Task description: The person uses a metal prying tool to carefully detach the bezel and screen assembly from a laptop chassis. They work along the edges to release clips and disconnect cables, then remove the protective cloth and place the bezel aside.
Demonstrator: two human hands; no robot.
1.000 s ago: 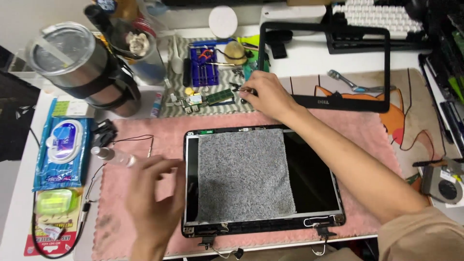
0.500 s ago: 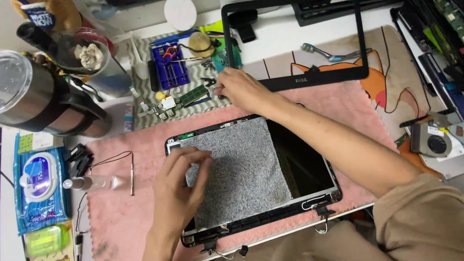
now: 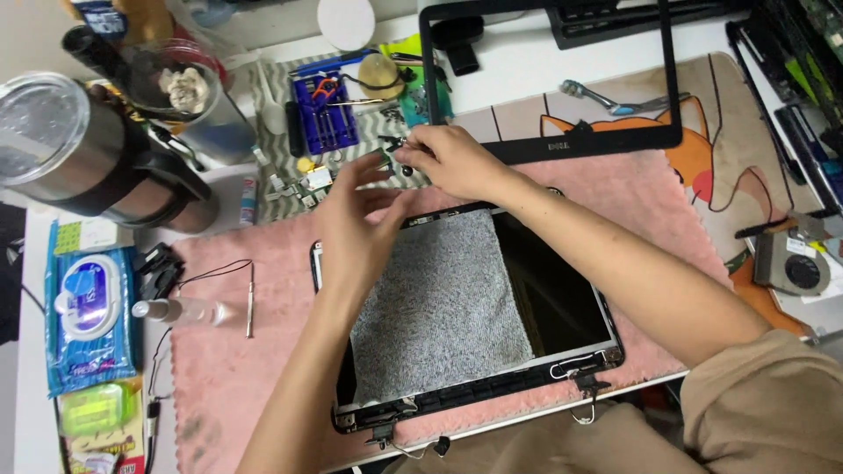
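Note:
My right hand (image 3: 457,160) reaches over the far edge of the laptop screen panel (image 3: 562,290) and pinches a small dark part (image 3: 402,163) just past it. My left hand (image 3: 362,224) hovers over the panel's top left corner with its fingers spread. Its fingertips come close to the same small part, and it holds nothing. A grey cloth (image 3: 439,307) covers the left half of the panel, which lies on a pink mat (image 3: 228,377). A small green circuit board (image 3: 307,183) lies left of both hands.
A black screen bezel (image 3: 669,88) lies behind the panel. A blue screwdriver kit (image 3: 325,114), a steel tumbler (image 3: 70,149) and a wipes pack (image 3: 88,307) are on the left. A thin screwdriver (image 3: 250,298) and small spray bottle (image 3: 180,310) rest on the mat. A cooling fan (image 3: 795,263) sits at the right.
My left hand has lifted off the grey cloth and moved up toward my right hand. My right hand has stayed by the small parts beyond the panel. The view has shifted.

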